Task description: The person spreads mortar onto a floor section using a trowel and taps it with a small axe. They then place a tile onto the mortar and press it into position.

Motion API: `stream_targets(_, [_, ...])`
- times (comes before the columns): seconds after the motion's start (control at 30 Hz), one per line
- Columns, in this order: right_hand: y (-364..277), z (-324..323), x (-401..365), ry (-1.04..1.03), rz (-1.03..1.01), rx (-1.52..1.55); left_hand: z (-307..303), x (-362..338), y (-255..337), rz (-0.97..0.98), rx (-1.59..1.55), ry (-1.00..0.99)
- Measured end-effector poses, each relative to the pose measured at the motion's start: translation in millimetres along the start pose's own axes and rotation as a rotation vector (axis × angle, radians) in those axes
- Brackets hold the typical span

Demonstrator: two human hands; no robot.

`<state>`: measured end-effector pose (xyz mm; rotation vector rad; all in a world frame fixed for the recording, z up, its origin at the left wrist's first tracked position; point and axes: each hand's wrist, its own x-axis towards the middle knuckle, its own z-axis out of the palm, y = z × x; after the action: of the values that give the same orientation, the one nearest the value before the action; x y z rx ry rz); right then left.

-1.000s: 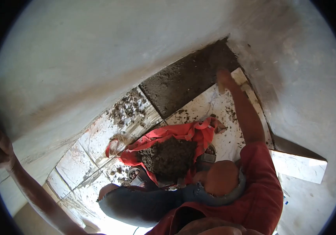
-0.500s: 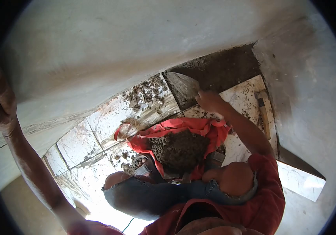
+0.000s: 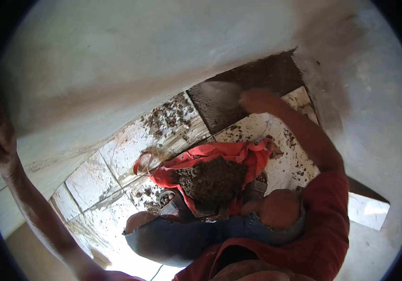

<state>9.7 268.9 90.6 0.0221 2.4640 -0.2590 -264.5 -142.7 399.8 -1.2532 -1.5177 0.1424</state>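
Observation:
My right hand (image 3: 258, 101) is closed round a trowel (image 3: 220, 92), whose blade is smeared by motion. The blade is over the dark mortar bed (image 3: 269, 71) in the corner between wall and tiles, and its handle is hidden in the fist. At the far left, my left hand (image 3: 0, 136) rests against the pale wall (image 3: 163, 37), holding nothing that shows; its fingers run into the dark rim of the view. Between my feet lies a red bag (image 3: 257, 161), opened out, with a heap of wet mortar (image 3: 212, 182) on it.
White floor tiles (image 3: 88, 185) spotted with mortar crumbs (image 3: 170, 114) run along the wall. A loose tile piece (image 3: 368, 210) leans at the right wall. My sandalled foot (image 3: 168, 199) stands beside the bag. A thin cable (image 3: 156, 272) shows at the bottom.
My right hand has moved up and slightly right with the trowel over the mortar bed. My forearm now covers the wooden-looking tool at the right wall. My left hand stays at the wall.

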Motion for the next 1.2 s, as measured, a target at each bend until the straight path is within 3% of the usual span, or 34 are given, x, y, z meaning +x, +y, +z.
stream_targets(0.07, [-10, 32, 16, 0.226, 0.061, 0.101, 0, -4, -2, -0.012, -0.002, -0.001])
stream_targets(0.17, [35, 51, 22, 0.076, 0.151, 0.075, 0, -7, -5, -0.029, -0.009, -0.018])
stream_targets(0.33, [147, 70, -15, 0.274, 0.197, -0.085, -1, -7, -8, -0.040, 0.001, -0.040])
stream_targets(0.4, [157, 61, -29, 0.241, 0.437, -0.080, -2, -7, -9, -0.038, 0.002, -0.043])
stream_targets(0.5, [130, 81, -33, 0.297, 0.455, -0.049, -2, -8, -9, -0.046, 0.000, -0.050])
stream_targets(0.57, [79, 87, -41, 0.350, 0.288, -0.030, -1, -6, -9, -0.047, -0.004, -0.054])
stream_targets(0.6, [68, 113, -26, 0.317, 0.296, 0.107, -1, -5, -9, -0.045, -0.004, -0.056])
stream_targets(0.67, [9, 105, -19, 0.355, 0.151, 0.195, -2, -3, -9, -0.046, -0.005, -0.056])
stream_targets(0.7, [4, 130, 4, 0.468, -0.040, 0.160, -3, -3, -9, -0.047, -0.006, -0.051])
stream_targets(0.87, [-44, 110, 24, 0.431, 0.153, 0.200, 3, -6, -9, -0.068, -0.023, -0.035])
stream_targets(1.0, [47, 132, 17, 0.372, 0.245, 0.002, 4, -6, -11, -0.075, -0.026, -0.039])
stream_targets(1.07, [45, 87, -15, 0.434, 0.433, 0.071, 4, -5, -12, -0.074, -0.025, -0.039])
stream_targets(1.2, [6, 117, 2, 0.425, 0.228, -0.053, 2, -3, -15, -0.073, -0.020, -0.044])
